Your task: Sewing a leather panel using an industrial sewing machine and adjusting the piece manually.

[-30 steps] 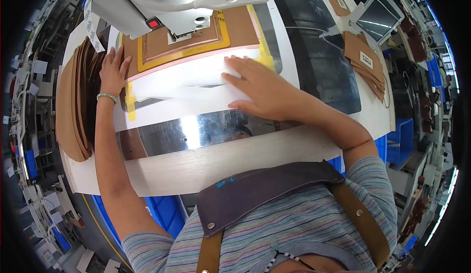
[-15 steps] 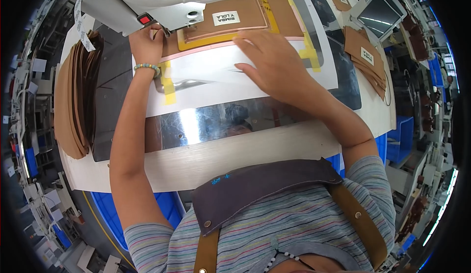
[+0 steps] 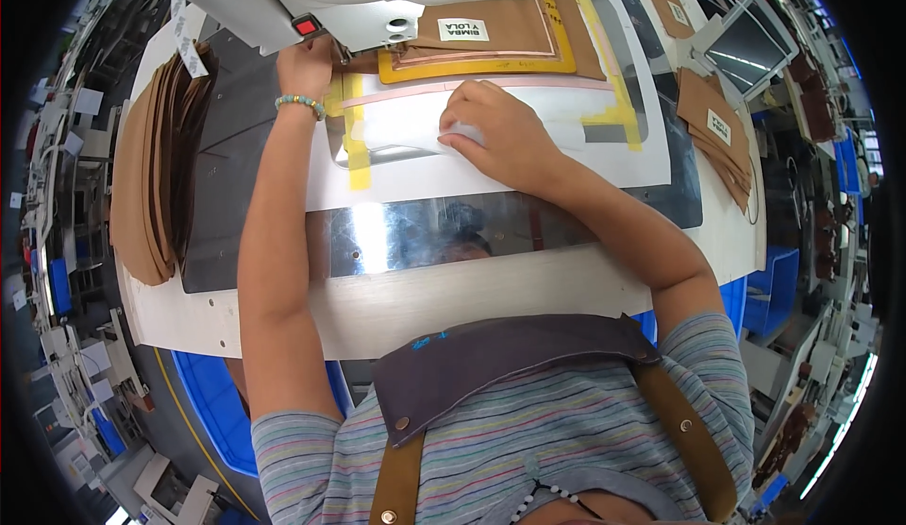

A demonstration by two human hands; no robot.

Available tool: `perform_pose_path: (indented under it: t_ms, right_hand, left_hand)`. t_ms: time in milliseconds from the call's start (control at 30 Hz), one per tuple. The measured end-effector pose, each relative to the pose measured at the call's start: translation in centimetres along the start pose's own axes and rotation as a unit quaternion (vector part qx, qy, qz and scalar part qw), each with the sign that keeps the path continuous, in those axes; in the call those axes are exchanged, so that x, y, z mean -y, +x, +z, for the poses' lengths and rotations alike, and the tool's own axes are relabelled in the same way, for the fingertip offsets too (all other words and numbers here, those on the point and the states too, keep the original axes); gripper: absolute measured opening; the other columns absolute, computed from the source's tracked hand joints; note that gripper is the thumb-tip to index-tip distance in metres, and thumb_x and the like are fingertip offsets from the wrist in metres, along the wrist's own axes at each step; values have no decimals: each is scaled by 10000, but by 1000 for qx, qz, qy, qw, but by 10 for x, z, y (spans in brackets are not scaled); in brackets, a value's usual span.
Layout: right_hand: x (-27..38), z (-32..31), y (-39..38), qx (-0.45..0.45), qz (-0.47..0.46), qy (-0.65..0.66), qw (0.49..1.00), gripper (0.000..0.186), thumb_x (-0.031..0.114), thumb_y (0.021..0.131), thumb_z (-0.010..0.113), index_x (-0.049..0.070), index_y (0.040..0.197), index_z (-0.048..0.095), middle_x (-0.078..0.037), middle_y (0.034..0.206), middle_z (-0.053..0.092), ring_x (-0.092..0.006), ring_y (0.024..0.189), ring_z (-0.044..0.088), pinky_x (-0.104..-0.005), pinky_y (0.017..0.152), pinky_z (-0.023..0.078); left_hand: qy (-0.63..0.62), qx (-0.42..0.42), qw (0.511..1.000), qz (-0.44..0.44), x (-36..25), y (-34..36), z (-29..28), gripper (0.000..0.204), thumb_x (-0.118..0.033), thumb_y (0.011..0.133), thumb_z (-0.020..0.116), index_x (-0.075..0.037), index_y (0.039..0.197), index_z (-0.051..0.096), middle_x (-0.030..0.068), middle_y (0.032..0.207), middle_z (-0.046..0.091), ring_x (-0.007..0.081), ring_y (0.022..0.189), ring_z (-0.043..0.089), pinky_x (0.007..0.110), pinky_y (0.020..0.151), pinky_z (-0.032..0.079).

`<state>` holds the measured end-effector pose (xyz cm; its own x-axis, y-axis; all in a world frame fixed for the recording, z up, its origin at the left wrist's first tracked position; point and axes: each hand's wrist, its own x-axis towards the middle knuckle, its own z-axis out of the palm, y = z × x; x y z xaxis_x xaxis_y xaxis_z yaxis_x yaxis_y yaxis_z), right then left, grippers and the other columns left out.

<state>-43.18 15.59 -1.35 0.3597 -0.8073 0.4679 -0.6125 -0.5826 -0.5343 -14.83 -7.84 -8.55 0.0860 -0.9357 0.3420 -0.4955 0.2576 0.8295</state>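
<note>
My left hand [image 3: 305, 70], wearing a beaded bracelet, is at the left end of the template, beside the white sewing machine head [image 3: 283, 1]; its fingertips are hidden. My right hand [image 3: 497, 135] has curled fingers pinching white paper [image 3: 396, 127] in the template’s middle. The template is a white sheet [image 3: 618, 166] with yellow tape [image 3: 359, 166] and pink strips. On its upper part lie brown pieces [image 3: 585, 39] and a yellow frame [image 3: 475, 69], which encloses a brown piece with a white label [image 3: 461, 29]. A dark shiny plate [image 3: 231, 176] lies beneath.
Stacks of brown pieces lie left [image 3: 142, 176] and right [image 3: 713, 147]. A tablet-like screen [image 3: 746, 45] stands at back right. The pale table edge [image 3: 472, 294] is before me, with blue bins [image 3: 208, 402] below and at right [image 3: 769, 289]. Other workstations line both sides.
The template with its yellow frame has slid rightward along with my left hand, exposing dark plate at left. My left hand moved up beside the machine head. My right hand’s spread fingers have curled.
</note>
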Motion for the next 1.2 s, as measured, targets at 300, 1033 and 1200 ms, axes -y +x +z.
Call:
perform_pose_path:
  t_ms: [300, 1033, 1200]
  right_hand:
    - [2, 12, 7, -4, -10, -11, 1000, 124, 180, 940, 733, 59, 939, 706, -125, 950, 648, -338, 954, 645, -464, 843, 530]
    - [1, -25, 6, 48, 230, 248, 940, 210, 178, 1037, 739, 23, 1177, 763, 24, 1038, 703, -58, 947, 600, -222, 843, 466]
    - [5, -43, 4, 33, 236, 179, 955, 204, 198, 1028, 754, 25, 1133, 784, 50, 983, 693, -40, 845, 551, -201, 752, 420]
  left_hand:
    - [338, -144, 925, 98, -20, 29, -189, 320, -378, 1034, 646, -77, 1102, 728, 201, 1004, 778, 419, 971, 744, 493, 845, 564]
    - [465, -396, 772, -178, 88, -533, -469, 424, 88, 948, 486, -25, 1260, 750, 156, 1273, 755, 328, 1206, 709, 407, 1070, 529]
    - [532, -183, 729, -390, 117, -605, -443, 437, 6, 963, 525, -67, 1353, 710, 139, 1427, 678, 368, 1263, 667, 448, 1073, 533]
